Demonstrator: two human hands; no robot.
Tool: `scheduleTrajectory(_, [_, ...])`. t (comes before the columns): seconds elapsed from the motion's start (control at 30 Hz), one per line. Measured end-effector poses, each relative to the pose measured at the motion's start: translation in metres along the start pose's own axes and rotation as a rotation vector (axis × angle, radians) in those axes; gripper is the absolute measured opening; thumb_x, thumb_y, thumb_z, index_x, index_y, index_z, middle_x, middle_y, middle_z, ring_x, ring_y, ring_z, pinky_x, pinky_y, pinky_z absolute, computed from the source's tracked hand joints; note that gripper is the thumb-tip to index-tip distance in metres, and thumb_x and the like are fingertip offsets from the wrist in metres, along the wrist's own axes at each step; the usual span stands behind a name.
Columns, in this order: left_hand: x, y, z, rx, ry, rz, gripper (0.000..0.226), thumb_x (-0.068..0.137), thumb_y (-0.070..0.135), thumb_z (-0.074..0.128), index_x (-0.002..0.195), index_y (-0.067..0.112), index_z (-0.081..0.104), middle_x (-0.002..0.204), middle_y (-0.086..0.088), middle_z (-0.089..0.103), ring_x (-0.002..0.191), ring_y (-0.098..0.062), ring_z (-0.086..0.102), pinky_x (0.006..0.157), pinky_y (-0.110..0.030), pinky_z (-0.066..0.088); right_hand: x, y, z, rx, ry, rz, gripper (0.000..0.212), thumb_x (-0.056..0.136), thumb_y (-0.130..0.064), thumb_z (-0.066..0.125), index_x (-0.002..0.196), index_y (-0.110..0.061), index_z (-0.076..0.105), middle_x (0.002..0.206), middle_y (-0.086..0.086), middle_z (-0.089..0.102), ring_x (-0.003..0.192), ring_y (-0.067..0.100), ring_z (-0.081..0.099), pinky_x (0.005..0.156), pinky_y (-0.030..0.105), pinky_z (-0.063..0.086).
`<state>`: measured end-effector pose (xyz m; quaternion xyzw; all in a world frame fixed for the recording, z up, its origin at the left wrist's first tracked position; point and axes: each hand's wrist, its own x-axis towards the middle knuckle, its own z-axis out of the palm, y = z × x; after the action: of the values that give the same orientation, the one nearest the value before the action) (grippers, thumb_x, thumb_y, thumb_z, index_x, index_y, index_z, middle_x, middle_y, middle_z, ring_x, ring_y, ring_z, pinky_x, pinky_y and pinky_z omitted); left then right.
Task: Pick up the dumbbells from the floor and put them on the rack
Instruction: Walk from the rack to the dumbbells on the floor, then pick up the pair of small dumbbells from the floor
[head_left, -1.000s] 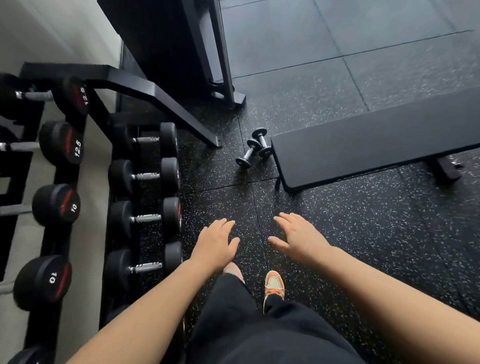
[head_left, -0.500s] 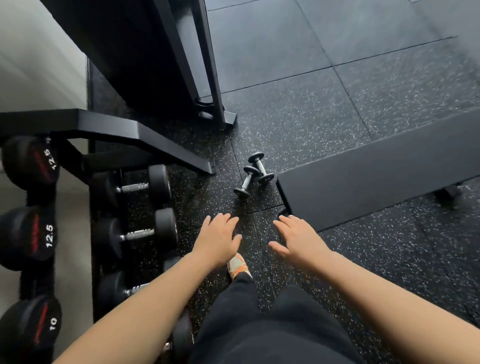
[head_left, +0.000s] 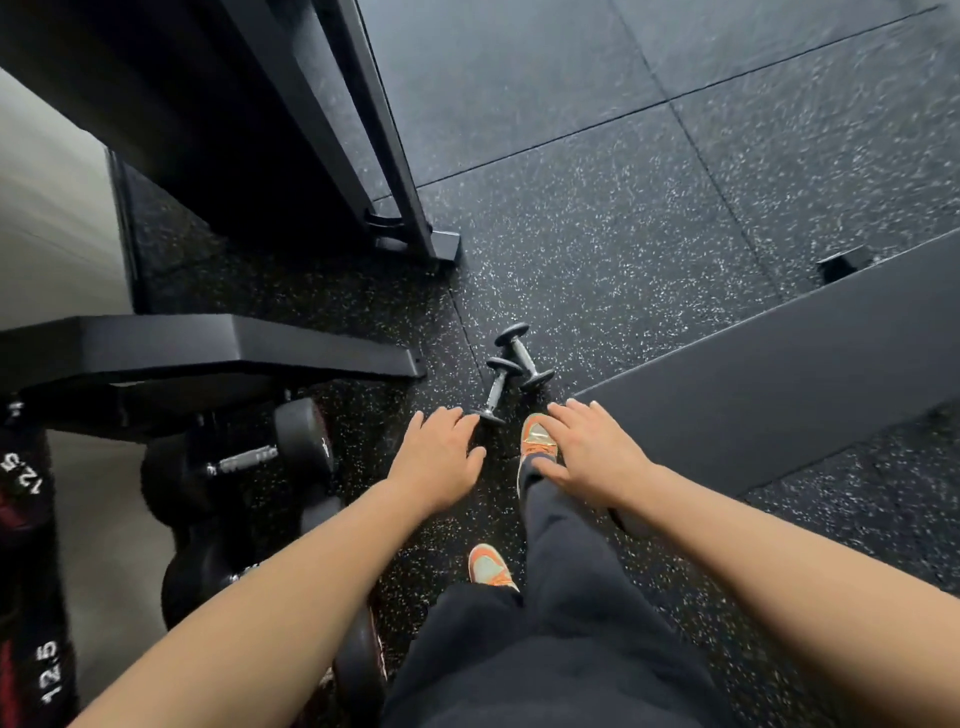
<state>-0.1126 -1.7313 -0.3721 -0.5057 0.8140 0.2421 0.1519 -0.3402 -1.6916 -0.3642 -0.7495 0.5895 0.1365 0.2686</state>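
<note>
Two small grey dumbbells lie touching on the speckled black floor: the nearer one (head_left: 497, 388) and the farther one (head_left: 523, 357). My left hand (head_left: 440, 458) hovers palm down just short of the nearer dumbbell's near end, fingers apart, holding nothing. My right hand (head_left: 592, 454) is spread open to the right of it, above my orange shoe, also empty. The black dumbbell rack (head_left: 218, 353) stands at the left with large black dumbbells (head_left: 244, 460) on its lower tier.
A flat black bench pad (head_left: 769, 384) runs along the right, close to the small dumbbells. A black machine frame (head_left: 410, 228) stands on the floor behind them. My orange shoes (head_left: 537, 441) and dark trousers fill the lower middle. A pale wall is at the far left.
I have stepped forward: the two small dumbbells are now much closer, just beyond my fingertips. The rack has slid left and down in view. Both hands stay open and empty.
</note>
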Motion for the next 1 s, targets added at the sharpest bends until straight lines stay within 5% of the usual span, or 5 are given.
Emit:
scheduleTrajectory(0.47, [0.19,-0.017,-0.004,-0.021,-0.052,-0.003,0.053,0.094,0.039,0.046,0.141,0.013,0.048,0.139,-0.007,0.055,0.13,-0.026,0.044,0.11,-0.049,0.028,0.16,0.106,-0.014,0.107,-0.094,0.028,0.068,0.095,-0.055,0.044,0.15,-0.015,0.039,0.157,0.011,0.039,0.147,0.031,0.027,0.12,0.048,0.014])
scheduleTrajectory(0.87, [0.347,-0.065,0.173,-0.126,-0.186,-0.039,0.054,0.095,0.038,0.046,0.142,0.011,0.045,0.14,-0.008,0.054,0.131,-0.028,0.045,0.111,-0.047,0.029,0.314,0.171,0.141,0.11,-0.216,0.136,0.065,0.095,-0.054,0.047,0.145,-0.013,0.044,0.15,0.011,0.045,0.141,0.033,0.034,0.119,0.049,0.022])
scheduleTrajectory(1.0, [0.387,-0.084,0.24,-0.067,-0.217,-0.083,0.047,0.094,0.038,0.045,0.133,0.013,0.051,0.126,-0.008,0.06,0.121,-0.029,0.051,0.104,-0.047,0.035,0.363,0.198,0.205,0.025,-0.293,0.103,0.061,0.095,-0.054,0.045,0.139,-0.013,0.048,0.143,0.011,0.05,0.134,0.032,0.04,0.116,0.049,0.029])
